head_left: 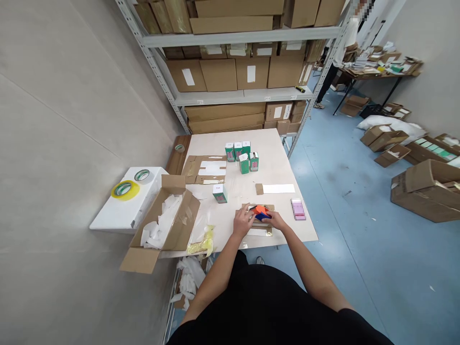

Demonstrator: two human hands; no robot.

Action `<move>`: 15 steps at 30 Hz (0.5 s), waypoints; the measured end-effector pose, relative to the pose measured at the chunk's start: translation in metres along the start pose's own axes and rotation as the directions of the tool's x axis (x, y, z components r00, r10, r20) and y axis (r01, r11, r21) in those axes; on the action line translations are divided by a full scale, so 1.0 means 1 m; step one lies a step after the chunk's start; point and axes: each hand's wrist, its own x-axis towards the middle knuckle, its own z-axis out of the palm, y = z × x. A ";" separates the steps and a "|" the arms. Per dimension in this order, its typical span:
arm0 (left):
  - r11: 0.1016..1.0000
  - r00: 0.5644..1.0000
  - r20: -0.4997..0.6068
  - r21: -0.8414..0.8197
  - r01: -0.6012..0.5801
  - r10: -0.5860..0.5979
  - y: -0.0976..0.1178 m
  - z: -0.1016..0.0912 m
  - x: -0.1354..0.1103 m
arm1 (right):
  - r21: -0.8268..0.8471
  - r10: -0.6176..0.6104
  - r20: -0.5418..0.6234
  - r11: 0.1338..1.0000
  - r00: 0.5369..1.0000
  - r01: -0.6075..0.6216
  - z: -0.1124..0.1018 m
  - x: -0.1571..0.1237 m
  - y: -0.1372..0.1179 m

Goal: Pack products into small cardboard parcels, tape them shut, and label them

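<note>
Between my two hands, near the table's front edge, is an orange-and-blue object (260, 210) whose kind I cannot make out. My left hand (243, 220) holds its left side, fingers curled, with a dark bit near the fingertips. On the other side, my right hand (275, 220) grips the blue part. Flat cardboard pieces with white paper (259, 232) lie beneath the hands. A green-and-white box (220, 193) stands to the left, and several similar boxes (244, 164) are grouped farther back.
An open carton (187, 215) with white paper sits at left, near a white box (108, 211) bearing tape rolls (124, 189). Flat cardboard (192, 167), a white strip (278, 189) and a purple item (298, 210) lie on the table. Behind stands a loaded shelf (244, 97); a person (338, 57) is beyond.
</note>
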 end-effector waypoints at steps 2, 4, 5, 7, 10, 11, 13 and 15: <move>0.999 1.000 -0.010 -0.038 0.020 -0.020 -0.002 -0.011 0.004 | -0.009 -0.001 -0.014 1.000 1.000 0.001 0.000 0.000 0.001; 0.997 0.999 -0.028 -0.065 0.035 -0.037 -0.004 -0.024 0.011 | -0.026 -0.003 -0.030 1.000 1.000 0.003 0.000 0.001 0.002; 0.996 0.998 -0.040 -0.073 0.045 -0.048 -0.005 -0.031 0.016 | -0.035 -0.005 -0.033 0.999 0.999 0.004 -0.001 0.002 0.002; 0.993 0.993 -0.070 -0.082 0.085 -0.091 -0.009 -0.044 0.029 | -0.046 -0.008 -0.021 0.999 1.000 0.007 -0.004 0.004 0.002; 0.975 0.978 -0.066 -0.119 0.187 -0.196 -0.019 -0.061 0.049 | -0.043 -0.007 0.041 0.999 0.999 0.009 -0.010 0.008 -0.002; 0.964 0.972 -0.051 -0.148 0.222 -0.231 -0.023 -0.065 0.054 | -0.037 -0.009 0.071 0.999 0.997 0.012 -0.013 0.009 -0.004; 0.929 0.952 -0.024 -0.227 0.294 -0.307 -0.035 -0.068 0.061 | -0.013 -0.024 0.134 1.000 0.991 0.026 -0.019 0.011 -0.009; 0.873 0.915 -0.014 -0.303 0.381 -0.404 -0.050 -0.066 0.063 | 0.039 -0.051 0.186 0.998 0.981 0.045 -0.024 0.014 -0.014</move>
